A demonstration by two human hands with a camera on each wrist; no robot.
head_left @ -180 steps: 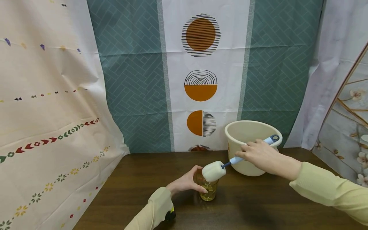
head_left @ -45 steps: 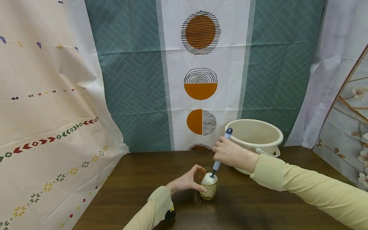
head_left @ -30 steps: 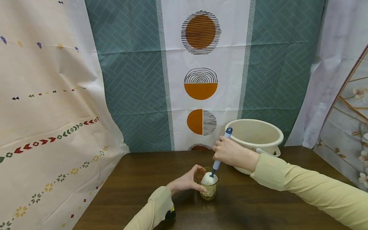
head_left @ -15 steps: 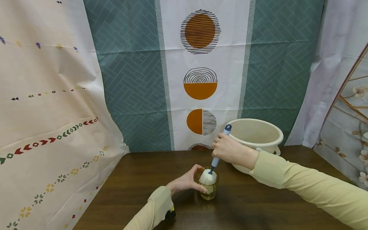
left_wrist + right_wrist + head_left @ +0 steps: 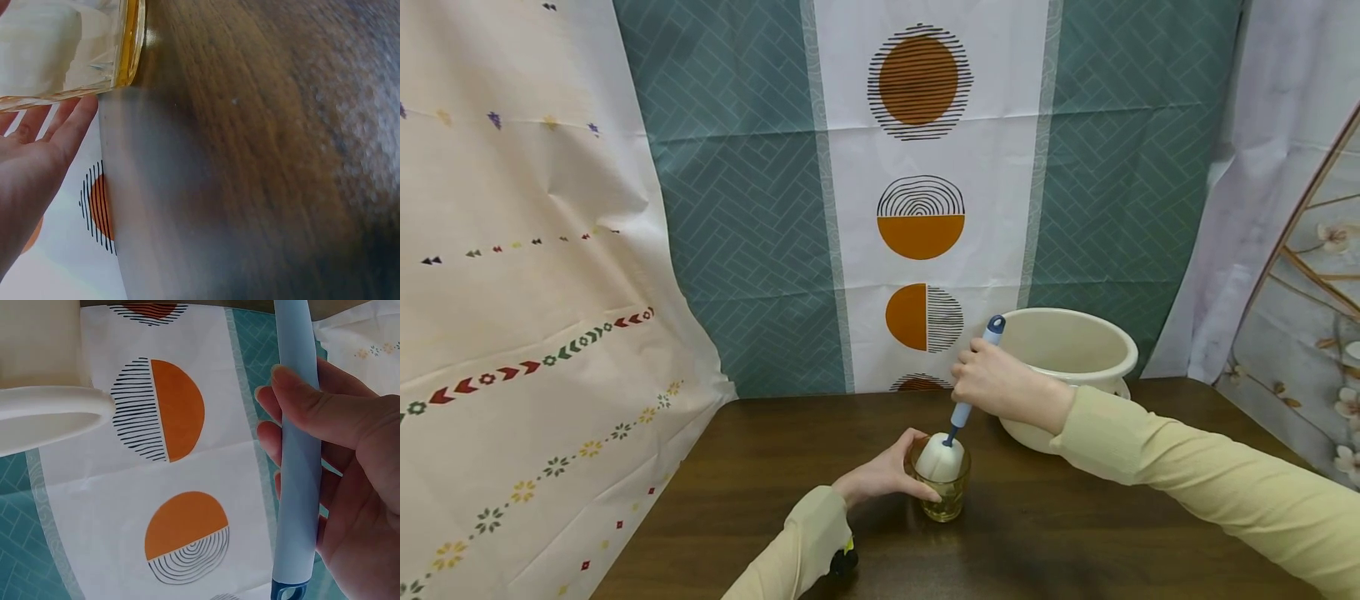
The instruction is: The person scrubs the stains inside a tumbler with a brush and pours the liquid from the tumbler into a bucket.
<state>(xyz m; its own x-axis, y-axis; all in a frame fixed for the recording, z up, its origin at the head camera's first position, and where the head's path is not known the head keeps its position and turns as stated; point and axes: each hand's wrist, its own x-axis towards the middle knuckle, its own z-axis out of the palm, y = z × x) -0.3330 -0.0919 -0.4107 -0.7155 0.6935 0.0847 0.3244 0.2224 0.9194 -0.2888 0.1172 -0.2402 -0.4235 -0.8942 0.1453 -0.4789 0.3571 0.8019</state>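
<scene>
My left hand (image 5: 883,477) holds an amber drinking glass (image 5: 952,500) on the table, thumb on the near side and fingers round the far side. In the left wrist view the glass (image 5: 129,53) shows at the top left, above the fingers (image 5: 74,128). My right hand (image 5: 1000,382) grips the light-blue handle (image 5: 960,415) of a sponge bottle brush, which slants down to the left. Its white sponge head (image 5: 941,458) sits partly inside the glass, its top above the rim. The right wrist view shows thumb and fingers wrapped round the handle (image 5: 299,487).
A cream bucket (image 5: 1030,436) stands at the table's back right, just behind my right hand; its pale handle (image 5: 56,403) shows in the right wrist view. Patterned cloths hang behind the brown wooden table (image 5: 760,475) and along both sides. A small black object (image 5: 844,560) shows by my left cuff.
Six seconds ago the sponge head was held above the glass, with my right hand farther right. It went down into the glass, then rose slightly over the last second. My left hand stayed put.
</scene>
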